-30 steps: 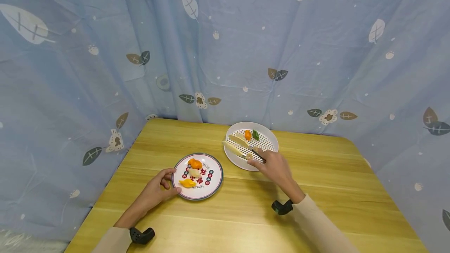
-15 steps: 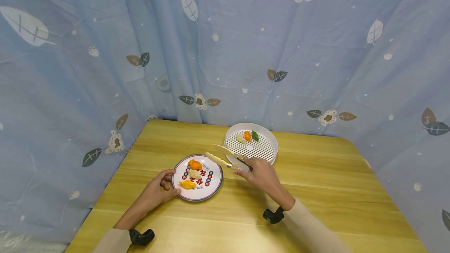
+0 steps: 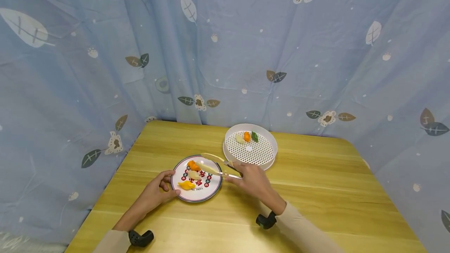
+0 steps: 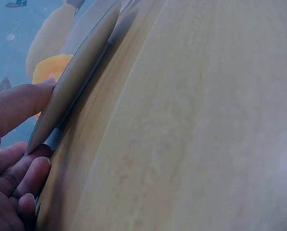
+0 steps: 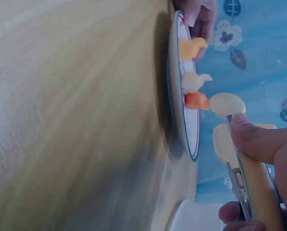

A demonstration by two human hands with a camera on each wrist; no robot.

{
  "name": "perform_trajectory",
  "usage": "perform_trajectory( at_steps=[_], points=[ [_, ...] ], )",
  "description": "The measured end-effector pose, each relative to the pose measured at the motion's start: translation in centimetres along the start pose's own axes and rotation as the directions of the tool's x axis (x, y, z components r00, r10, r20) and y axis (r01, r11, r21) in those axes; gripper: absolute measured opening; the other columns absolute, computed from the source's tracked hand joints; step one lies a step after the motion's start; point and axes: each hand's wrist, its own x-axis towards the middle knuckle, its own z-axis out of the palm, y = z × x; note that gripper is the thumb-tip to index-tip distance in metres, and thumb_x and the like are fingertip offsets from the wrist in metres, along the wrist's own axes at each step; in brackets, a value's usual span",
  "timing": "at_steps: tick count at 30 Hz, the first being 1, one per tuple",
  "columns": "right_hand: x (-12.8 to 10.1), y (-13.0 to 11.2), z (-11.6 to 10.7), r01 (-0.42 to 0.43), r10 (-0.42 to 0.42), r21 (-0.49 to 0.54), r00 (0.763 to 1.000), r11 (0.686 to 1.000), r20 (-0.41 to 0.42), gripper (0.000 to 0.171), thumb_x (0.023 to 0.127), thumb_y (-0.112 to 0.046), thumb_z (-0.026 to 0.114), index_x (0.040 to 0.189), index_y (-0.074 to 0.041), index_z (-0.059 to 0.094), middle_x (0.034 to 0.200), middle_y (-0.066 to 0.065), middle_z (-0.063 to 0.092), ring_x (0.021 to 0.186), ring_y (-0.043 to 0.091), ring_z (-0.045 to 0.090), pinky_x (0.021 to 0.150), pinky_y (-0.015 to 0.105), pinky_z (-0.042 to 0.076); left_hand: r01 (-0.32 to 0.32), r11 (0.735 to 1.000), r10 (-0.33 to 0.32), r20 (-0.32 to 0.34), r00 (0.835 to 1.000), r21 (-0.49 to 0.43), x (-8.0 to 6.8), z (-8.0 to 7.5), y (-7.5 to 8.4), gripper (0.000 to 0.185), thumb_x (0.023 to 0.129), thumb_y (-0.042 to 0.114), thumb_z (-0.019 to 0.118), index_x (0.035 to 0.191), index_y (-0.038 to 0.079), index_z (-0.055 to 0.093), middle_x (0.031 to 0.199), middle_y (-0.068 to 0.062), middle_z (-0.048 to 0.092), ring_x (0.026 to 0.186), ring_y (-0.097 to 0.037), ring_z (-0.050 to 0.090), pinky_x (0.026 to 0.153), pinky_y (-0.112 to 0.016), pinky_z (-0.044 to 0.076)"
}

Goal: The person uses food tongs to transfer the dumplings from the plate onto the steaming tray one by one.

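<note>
My left hand (image 3: 156,190) holds the left rim of a white plate (image 3: 212,190) with red and blue print. On it lie an orange dumpling-like piece (image 3: 192,165), a cream one (image 3: 193,175) and a yellow one (image 3: 186,185). In my right hand (image 3: 254,180) I grip a pair of tongs (image 3: 207,168) with pale, broad tips. Those tips stand apart over the plate's right side, near the orange piece, with nothing seen between them. The right wrist view shows the tongs (image 5: 259,192) from the side; whether a tip touches the orange piece, I cannot tell.
Behind the plate, to the right, stands a round white perforated tray (image 3: 261,151). Inside are a cream piece (image 3: 240,139), an orange piece (image 3: 247,136) and a green piece (image 3: 254,136). The wooden table (image 3: 316,190) ends at a blue patterned curtain (image 3: 239,50).
My right hand has brought the tongs left and nearer, from over the perforated tray to above the plate. My left hand stays on the plate's rim.
</note>
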Motion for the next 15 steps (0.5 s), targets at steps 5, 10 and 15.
perform_trajectory(
  at_steps=[5,10,15],
  points=[
    [-0.1,-0.3,0.6,0.052,-0.052,-0.013,0.999,0.999,0.002,0.055,0.083,-0.059,0.079,0.118,-0.016,0.079,0.07,-0.006,0.06,0.061,0.01,0.046,0.057,0.028,0.041,-0.012,1.0,0.012,0.002,1.0,-0.008,0.0,0.0,-0.2,0.072,0.085,0.029,0.088,0.145,0.012,0.051,0.119,-0.01,0.057,0.093,-0.023,0.049,0.074,-0.028,0.041],
    [0.1,-0.5,1.1,0.061,-0.061,-0.005,0.998,0.998,0.016,0.057,0.084,-0.058,0.078,0.123,-0.016,0.077,0.063,-0.012,0.044,0.061,0.01,0.041,0.056,0.026,0.035,-0.017,1.0,0.017,0.004,1.0,-0.008,0.0,0.0,-0.1,0.072,0.085,0.03,0.087,0.145,0.012,0.051,0.12,-0.009,0.057,0.093,-0.022,0.049,0.076,-0.029,0.042],
    [0.2,-0.5,1.3,0.062,-0.061,-0.01,0.998,0.998,0.026,0.055,0.084,-0.056,0.079,0.122,-0.017,0.078,0.062,-0.009,0.043,0.061,0.01,0.039,0.055,0.027,0.034,-0.021,1.0,0.021,0.005,1.0,-0.008,0.0,0.0,-0.1,0.072,0.085,0.029,0.087,0.145,0.012,0.051,0.12,-0.009,0.057,0.092,-0.022,0.049,0.076,-0.029,0.042]
  ],
)
